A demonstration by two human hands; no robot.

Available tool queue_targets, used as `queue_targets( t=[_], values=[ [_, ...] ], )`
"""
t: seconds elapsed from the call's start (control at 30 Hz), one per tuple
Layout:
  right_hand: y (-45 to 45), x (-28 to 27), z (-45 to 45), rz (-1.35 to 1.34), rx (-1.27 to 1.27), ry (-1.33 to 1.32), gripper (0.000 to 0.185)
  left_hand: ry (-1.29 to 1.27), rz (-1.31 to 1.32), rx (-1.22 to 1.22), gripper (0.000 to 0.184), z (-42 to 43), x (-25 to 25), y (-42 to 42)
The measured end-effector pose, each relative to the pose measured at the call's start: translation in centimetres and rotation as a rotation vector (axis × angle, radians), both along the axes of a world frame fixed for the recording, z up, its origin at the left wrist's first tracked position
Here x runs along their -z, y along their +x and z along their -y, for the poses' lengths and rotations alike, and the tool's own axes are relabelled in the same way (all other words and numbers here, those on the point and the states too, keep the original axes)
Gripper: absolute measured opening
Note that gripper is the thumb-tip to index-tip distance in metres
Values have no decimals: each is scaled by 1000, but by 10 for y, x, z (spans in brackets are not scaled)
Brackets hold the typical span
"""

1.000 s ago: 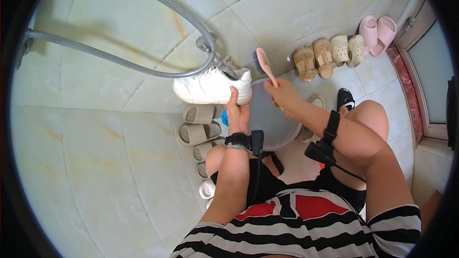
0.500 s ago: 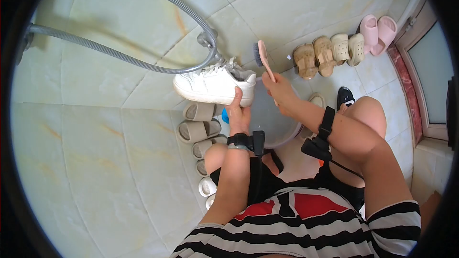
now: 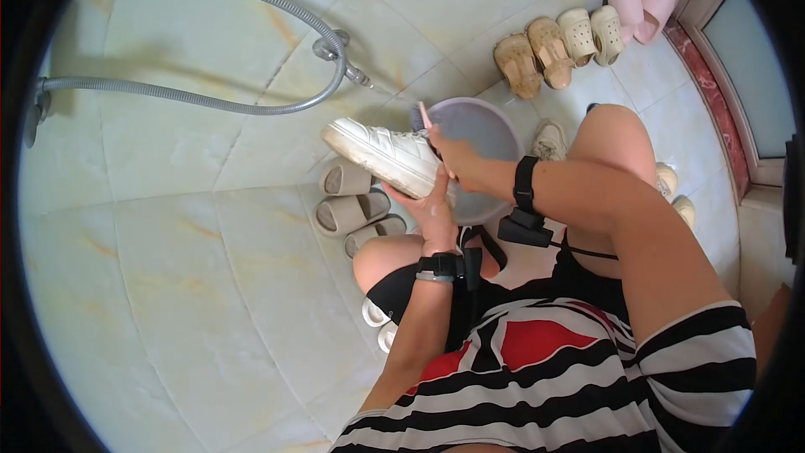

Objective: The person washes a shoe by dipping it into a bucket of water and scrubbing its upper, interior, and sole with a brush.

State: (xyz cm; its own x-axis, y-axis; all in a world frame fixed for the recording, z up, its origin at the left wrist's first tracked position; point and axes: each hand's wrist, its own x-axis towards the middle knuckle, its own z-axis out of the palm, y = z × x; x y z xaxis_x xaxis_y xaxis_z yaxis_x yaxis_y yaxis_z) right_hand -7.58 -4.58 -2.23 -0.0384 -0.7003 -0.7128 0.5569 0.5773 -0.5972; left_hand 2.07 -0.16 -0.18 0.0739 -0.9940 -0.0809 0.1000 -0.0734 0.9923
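A white sneaker (image 3: 381, 153) is held up by its heel end in my left hand (image 3: 432, 211), its toe pointing left and its dirty sole edge facing down. My right hand (image 3: 457, 159) is closed round the handle of a pink scrub brush (image 3: 424, 116). The brush head, with grey bristles, is just above the shoe's opening; whether the bristles touch the shoe I cannot tell. Behind both hands stands a round basin (image 3: 511, 130) of cloudy water, partly hidden by my right forearm.
Brown clogs (image 3: 534, 59), cream clogs (image 3: 591, 36) and pink slippers (image 3: 641, 7) line the wall. Grey slippers (image 3: 344, 214) lie at left. A metal shower hose (image 3: 251, 107) hangs on the tiled wall. Another sneaker (image 3: 550, 141) rests by the basin, near a door (image 3: 750, 67).
The sneaker has tilted, its heel end lower and toe raised. My right hand has brought the brush down and left to the shoe's opening. The head view has shifted too.
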Motion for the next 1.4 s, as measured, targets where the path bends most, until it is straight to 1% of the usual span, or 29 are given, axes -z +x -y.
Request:
queue_targets(
  t=[0.03, 0.1, 0.13, 0.2, 0.23, 0.3, 0.43, 0.5, 0.53, 0.6, 0.7, 0.8, 0.9, 1.0, 1.13, 1.2, 1.23, 1.3, 1.33, 1.4],
  values=[
    [4, 3, 0, 7, 3, 6, 75, 6, 7, 3, 106, 0, 1, 5],
    [10, -4, -5, 117, -36, -212, 80, -3, 88, 28, 107, -3, -2, 14],
    [12, -8, -6, 122, -41, -210, 80, 0, 93, 22, 107, -3, -5, 18],
    [14, -13, -8, 75, -154, -231, 83, 37, 94, 112, 109, -2, -12, 26],
    [17, -14, -6, 77, -159, -230, 83, 39, 95, 107, 109, -1, -12, 30],
    [23, -11, -3, 6, -133, -187, 84, -58, 253, 211, 113, 2, -10, 34],
    [25, -8, 0, -100, -127, -215, 86, 26, 147, 176, 116, -1, -15, 32],
    [28, -6, 4, -218, -100, -195, 85, 42, 79, 218, 114, 0, -17, 32],
    [27, -4, 6, -221, -100, -194, 85, 41, 75, 218, 114, 0, -18, 33],
    [19, -12, 4, -275, -134, -201, 83, 72, 71, 255, 106, 0, -18, 34],
    [13, -16, 8, -286, -184, -197, 83, 91, 16, 213, 107, -3, -15, 30],
    [17, -9, 14, -272, -142, -251, 81, 75, 12, 192, 108, -4, -14, 27],
    [19, -4, 17, -307, -131, -224, 78, 21, 34, 213, 109, -3, -19, 24],
    [18, -1, 21, -336, -117, -219, 75, 63, 35, 227, 110, -3, -25, 20],
    [13, -5, 15, -341, -123, -243, 73, 43, 63, 202, 106, -2, -12, 21],
    [10, -5, 12, -333, -88, -277, 72, 93, -42, 124, 93, 1, -14, 18],
    [11, -5, 9, -333, -90, -282, 72, 88, -42, 121, 93, 5, -17, 20],
    [13, -1, 3, -333, -14, -259, 64, 229, -259, 105, 70, 20, -22, 32],
    [12, 2, 4, -335, -19, -265, 64, 224, -263, 100, 70, 31, -19, 39],
    [7, 2, 8, -103, -2, -274, 46, 377, -508, 120, 44, 52, -27, 42]
  ],
)
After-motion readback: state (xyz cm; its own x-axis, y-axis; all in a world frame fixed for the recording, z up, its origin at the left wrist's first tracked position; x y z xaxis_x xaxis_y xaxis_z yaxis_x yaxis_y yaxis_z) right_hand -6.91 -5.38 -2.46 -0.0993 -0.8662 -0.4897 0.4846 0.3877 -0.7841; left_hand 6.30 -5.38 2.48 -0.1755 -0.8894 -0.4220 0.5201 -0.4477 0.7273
